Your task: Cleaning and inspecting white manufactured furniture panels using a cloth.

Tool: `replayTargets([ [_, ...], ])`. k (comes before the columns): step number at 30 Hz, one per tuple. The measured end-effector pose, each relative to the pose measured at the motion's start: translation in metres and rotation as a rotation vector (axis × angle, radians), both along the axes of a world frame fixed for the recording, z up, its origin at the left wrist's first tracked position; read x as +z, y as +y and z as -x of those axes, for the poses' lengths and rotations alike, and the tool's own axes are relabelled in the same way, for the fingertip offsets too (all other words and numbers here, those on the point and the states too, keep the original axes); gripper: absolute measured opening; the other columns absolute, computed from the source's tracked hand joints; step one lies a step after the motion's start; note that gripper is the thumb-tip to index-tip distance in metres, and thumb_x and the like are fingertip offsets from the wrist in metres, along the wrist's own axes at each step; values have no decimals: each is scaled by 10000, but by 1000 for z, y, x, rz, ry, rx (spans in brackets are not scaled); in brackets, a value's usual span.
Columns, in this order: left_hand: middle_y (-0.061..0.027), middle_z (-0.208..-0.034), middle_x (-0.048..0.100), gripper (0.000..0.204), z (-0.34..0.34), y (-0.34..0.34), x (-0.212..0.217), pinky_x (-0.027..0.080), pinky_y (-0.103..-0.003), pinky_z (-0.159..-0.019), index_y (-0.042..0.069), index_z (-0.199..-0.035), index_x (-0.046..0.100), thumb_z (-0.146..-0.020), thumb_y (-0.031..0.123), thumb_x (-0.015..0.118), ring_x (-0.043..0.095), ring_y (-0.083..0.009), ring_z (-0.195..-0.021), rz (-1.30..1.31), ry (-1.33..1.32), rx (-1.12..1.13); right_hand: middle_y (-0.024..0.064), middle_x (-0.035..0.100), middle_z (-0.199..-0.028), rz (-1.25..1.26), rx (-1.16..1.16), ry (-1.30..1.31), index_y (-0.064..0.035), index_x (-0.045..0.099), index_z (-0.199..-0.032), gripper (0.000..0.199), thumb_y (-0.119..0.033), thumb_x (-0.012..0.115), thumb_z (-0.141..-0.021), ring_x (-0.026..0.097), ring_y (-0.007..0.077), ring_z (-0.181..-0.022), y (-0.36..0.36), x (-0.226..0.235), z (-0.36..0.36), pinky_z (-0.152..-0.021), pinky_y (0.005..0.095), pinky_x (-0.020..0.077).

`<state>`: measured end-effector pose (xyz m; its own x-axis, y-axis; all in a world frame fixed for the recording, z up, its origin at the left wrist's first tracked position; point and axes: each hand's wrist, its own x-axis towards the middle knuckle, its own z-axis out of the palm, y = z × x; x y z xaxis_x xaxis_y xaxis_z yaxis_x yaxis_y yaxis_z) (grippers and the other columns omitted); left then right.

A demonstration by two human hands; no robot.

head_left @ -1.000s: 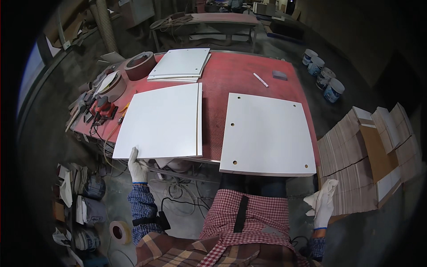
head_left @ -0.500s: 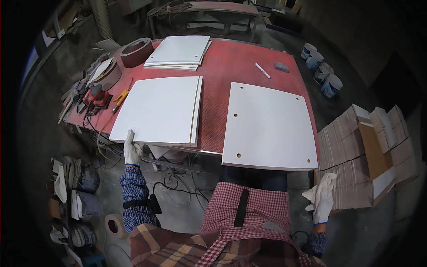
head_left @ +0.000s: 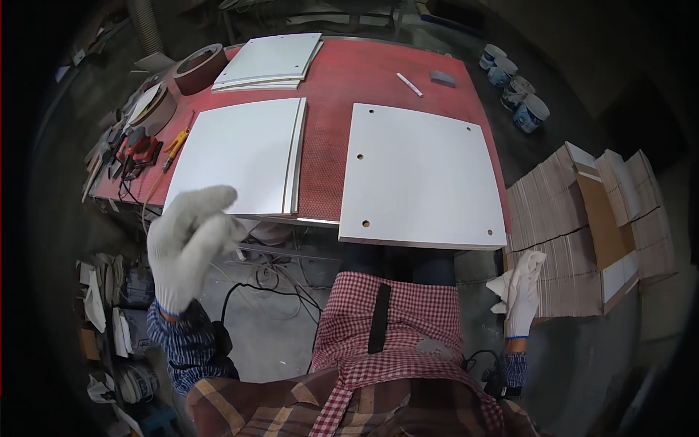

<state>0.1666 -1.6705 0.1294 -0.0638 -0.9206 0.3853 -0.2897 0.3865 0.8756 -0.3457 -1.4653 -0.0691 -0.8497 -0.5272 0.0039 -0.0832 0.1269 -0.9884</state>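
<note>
My left hand (head_left: 191,244), in a white knit glove, is raised in front of the near left corner of a stack of white panels (head_left: 237,149). Its fingers are loosely bent and apart, with nothing visible between them. My right hand (head_left: 522,302), also gloved, hangs low at my right side and grips a whitish cloth (head_left: 515,277). Between the hands, a white panel (head_left: 422,175) with several drilled holes lies at the front right of the red table (head_left: 325,131), its near edge jutting past the table edge.
More drilled white panels (head_left: 269,60) lie stacked at the back. A red sander (head_left: 138,149), a yellow-handled air tool (head_left: 175,146) and sanding belt rolls (head_left: 200,69) crowd the left side. A marker (head_left: 409,84) and a grey block (head_left: 443,78) lie far right. Stacked cardboard (head_left: 561,233) stands beyond the table.
My left hand has let go of the left stack's near edge and come up toward me. The right hand stays low with the cloth. The whole view has shifted slightly.
</note>
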Motion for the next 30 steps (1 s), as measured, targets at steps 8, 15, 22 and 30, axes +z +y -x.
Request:
replayTargets([
  [8,-113,-885,728,138,111,91,67,588,-321,-669,61,-872,723,-741,105,730,708,-229,-746,775,80,-817,112,661,-1162,54,72,-55,54,574,-1313,396,-250,573,-1058,651,172,-989,-12,7,-8,-817,305,552],
  [15,-100,-796,701,142,155,109,53,556,-312,-555,16,-795,716,-680,91,751,672,-210,-641,791,394,-645,88,655,-1187,73,-30,-150,36,577,-1330,383,-236,573,-1060,635,164,-1010,-1,6,0,-835,295,542],
  [22,-20,-635,535,103,168,83,54,396,-300,-424,-9,-778,698,-704,42,748,505,-145,-498,865,465,-997,87,642,-1217,61,53,-146,36,561,-1364,411,-240,574,-1060,633,167,-1018,-5,-2,8,-867,305,544],
  [30,-173,-986,730,304,131,70,31,599,-365,-669,-63,-1115,708,-949,91,506,727,-252,-821,420,184,-1252,64,651,-1072,18,64,-23,40,619,-1237,350,-256,564,-1059,599,131,-920,-17,24,-1,-807,292,514],
])
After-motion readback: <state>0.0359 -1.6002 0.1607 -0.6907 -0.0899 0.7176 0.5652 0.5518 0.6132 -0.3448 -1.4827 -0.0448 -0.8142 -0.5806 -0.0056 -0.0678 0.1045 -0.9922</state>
